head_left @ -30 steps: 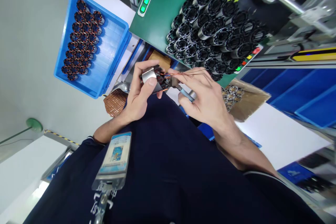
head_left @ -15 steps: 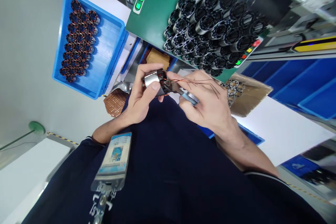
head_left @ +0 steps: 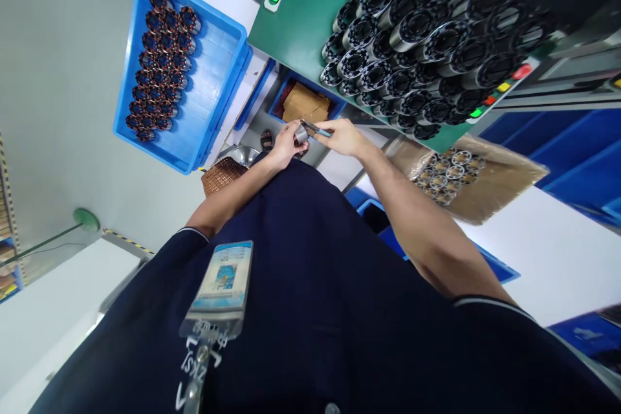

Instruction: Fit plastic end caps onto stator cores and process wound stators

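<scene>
My left hand (head_left: 283,147) is closed around a motor stator (head_left: 301,134), a small silvery cylinder with a dark end. Blue-handled pliers (head_left: 322,133) sit in the grip of my right hand (head_left: 345,138), their dark jaws up against the stator's end. Whether the jaws pinch a wire is too small to tell. Both hands are low in front of my body, near a blue bin (head_left: 338,105) with brown cardboard (head_left: 305,105) in it.
Stators with copper windings (head_left: 160,77) stand in a blue tray (head_left: 213,94) at left. Many black-ended stators (head_left: 376,74) crowd the green bench top (head_left: 301,29). Right of my arm lies a plastic-wrapped carton (head_left: 499,184) of rings. A woven brown seat (head_left: 220,176) is at lower left.
Both hands have moved down and away from the camera, over the bin, with the stator and pliers still held. The loose copper wires seen along my right hand no longer show.
</scene>
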Tool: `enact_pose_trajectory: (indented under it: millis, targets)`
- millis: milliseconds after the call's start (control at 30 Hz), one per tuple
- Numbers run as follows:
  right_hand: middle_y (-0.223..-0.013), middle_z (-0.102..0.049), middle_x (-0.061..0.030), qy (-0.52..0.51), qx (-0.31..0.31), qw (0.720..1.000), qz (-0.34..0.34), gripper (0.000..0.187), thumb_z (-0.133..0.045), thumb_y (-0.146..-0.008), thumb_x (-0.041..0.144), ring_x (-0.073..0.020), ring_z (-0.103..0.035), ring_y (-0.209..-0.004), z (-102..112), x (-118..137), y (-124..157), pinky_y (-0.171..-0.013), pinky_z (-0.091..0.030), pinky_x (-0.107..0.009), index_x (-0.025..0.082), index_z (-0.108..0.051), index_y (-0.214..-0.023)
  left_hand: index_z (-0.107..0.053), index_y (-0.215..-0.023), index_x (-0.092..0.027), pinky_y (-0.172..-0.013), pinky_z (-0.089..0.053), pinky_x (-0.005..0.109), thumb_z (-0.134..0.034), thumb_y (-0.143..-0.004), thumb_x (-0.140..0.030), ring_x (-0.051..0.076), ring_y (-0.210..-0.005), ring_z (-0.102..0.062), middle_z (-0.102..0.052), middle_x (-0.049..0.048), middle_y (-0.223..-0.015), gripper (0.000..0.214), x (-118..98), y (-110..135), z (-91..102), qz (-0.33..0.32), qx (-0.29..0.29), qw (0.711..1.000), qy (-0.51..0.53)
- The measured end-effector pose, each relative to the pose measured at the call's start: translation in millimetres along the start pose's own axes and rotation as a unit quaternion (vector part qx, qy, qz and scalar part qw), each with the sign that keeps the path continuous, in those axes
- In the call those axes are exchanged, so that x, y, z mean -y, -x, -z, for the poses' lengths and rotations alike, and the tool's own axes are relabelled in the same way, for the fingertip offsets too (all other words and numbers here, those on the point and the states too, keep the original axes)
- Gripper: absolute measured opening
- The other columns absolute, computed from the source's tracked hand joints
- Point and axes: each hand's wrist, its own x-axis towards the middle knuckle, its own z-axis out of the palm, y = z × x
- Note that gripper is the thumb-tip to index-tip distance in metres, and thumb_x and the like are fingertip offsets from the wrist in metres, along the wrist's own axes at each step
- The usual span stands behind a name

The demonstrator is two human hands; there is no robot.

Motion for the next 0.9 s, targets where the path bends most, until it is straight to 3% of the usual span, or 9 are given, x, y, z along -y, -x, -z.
enact_pose_trajectory:
  millis: [67, 133, 200, 300, 400, 467, 600, 767, 900]
  targets:
    - [-0.085, -0.090, -0.0041, -0.014, 0.013, 1.000, -0.020, 0.026, -0.090, -0.102, 0.035, -0.0231, -0.076, -0.080, -6, -17, -22, -0.081, -0.059, -0.036, 0.018, -0.102, -0.117, -0.077, -0.120, -0.021, -0.066, -0.051, 0.020, -0.074, -0.127, -0.026, 0.012, -0.067, -0.063, -0.071, -0.0006, -0.086, 0.009, -1, -21, -8.0, 0.011, -0.025, 1.000, 0.003]
    - [-0.086, -0.089, -0.0056, -0.011, 0.006, 1.000, -0.022, 0.032, -0.086, -0.103, 0.038, -0.0249, -0.074, -0.082, -10, -26, -32, -0.083, -0.061, -0.038, 0.017, -0.100, -0.123, -0.076, -0.120, -0.022, -0.067, -0.052, 0.021, -0.075, -0.126, -0.025, 0.013, -0.068, -0.064, -0.070, -0.0014, -0.085, 0.006, -4, -28, -9.5, -0.003, -0.031, 1.000, 0.006]
    - [-0.103, -0.094, -0.0097, -0.002, -0.015, 1.000, -0.023, 0.042, -0.083, -0.102, 0.039, -0.0301, -0.079, -0.096, -10, -28, -29, -0.095, -0.066, -0.044, 0.019, -0.098, -0.135, -0.074, -0.124, -0.025, -0.070, -0.055, 0.022, -0.079, -0.124, -0.026, 0.013, -0.069, -0.065, -0.072, -0.0020, -0.089, 0.005, -9, -19, -4.2, -0.021, -0.018, 1.000, 0.007]
    - [-0.126, -0.094, -0.0145, 0.033, -0.052, 0.998, 0.009, 0.064, -0.082, -0.099, 0.039, -0.0367, -0.081, -0.111, -2, -19, -5, -0.112, -0.070, -0.056, 0.022, -0.091, -0.160, -0.068, -0.131, -0.030, -0.073, -0.058, 0.023, -0.079, -0.125, -0.029, 0.014, -0.072, -0.071, -0.081, -0.0006, -0.100, 0.012, -22, 19, 10.3, -0.080, 0.077, 0.993, -0.028]
    - [-0.125, -0.087, -0.0138, 0.092, -0.113, 0.982, 0.117, 0.081, -0.082, -0.098, 0.041, -0.0378, -0.081, -0.109, 13, 16, 41, -0.110, -0.074, -0.062, 0.026, -0.081, -0.177, -0.066, -0.134, -0.032, -0.076, -0.063, 0.025, -0.083, -0.122, -0.029, 0.015, -0.080, -0.077, -0.085, 0.0003, -0.117, 0.021, -36, 78, 21.4, -0.153, 0.183, 0.969, -0.066]
    - [-0.126, -0.082, -0.0123, 0.122, -0.158, 0.961, 0.188, 0.080, -0.081, -0.102, 0.043, -0.0401, -0.081, -0.116, 24, 52, 76, -0.110, -0.075, -0.066, 0.033, -0.078, -0.182, -0.067, -0.134, -0.034, -0.079, -0.066, 0.029, -0.087, -0.120, -0.033, 0.017, -0.085, -0.079, -0.085, 0.0012, -0.126, 0.025, -44, 119, 24.0, -0.195, 0.229, 0.950, -0.082]
    - [-0.127, -0.076, -0.0102, 0.181, -0.210, 0.929, 0.246, 0.079, -0.078, -0.110, 0.035, -0.0384, -0.081, -0.119, 44, 124, 132, -0.109, -0.078, -0.065, 0.044, -0.070, -0.188, -0.069, -0.136, -0.037, -0.082, -0.074, 0.037, -0.100, -0.112, -0.053, 0.026, -0.101, -0.087, -0.082, 0.0045, -0.126, 0.043, -51, 177, 23.3, -0.250, 0.281, 0.919, -0.119]
    - [-0.128, -0.070, -0.0074, 0.203, -0.268, 0.891, 0.304, 0.083, -0.076, -0.115, 0.042, -0.0361, -0.082, -0.116, 56, 159, 156, -0.104, -0.079, -0.065, 0.056, -0.057, -0.195, -0.070, -0.141, -0.036, -0.093, -0.077, 0.044, -0.095, -0.114, -0.062, 0.034, -0.127, -0.091, -0.080, 0.0047, -0.131, 0.046, -49, 201, 22.8, -0.304, 0.306, 0.886, -0.170]
    - [-0.125, -0.074, -0.0086, 0.204, -0.276, 0.890, 0.301, 0.090, -0.077, -0.115, 0.031, -0.0381, -0.084, -0.114, 55, 164, 165, -0.103, -0.078, -0.064, 0.059, -0.054, -0.198, -0.074, -0.139, -0.038, -0.082, -0.075, 0.037, -0.097, -0.112, -0.070, 0.028, -0.108, -0.087, -0.083, 0.0042, -0.131, 0.047, -48, 202, 27.0, -0.346, 0.302, 0.862, -0.216]
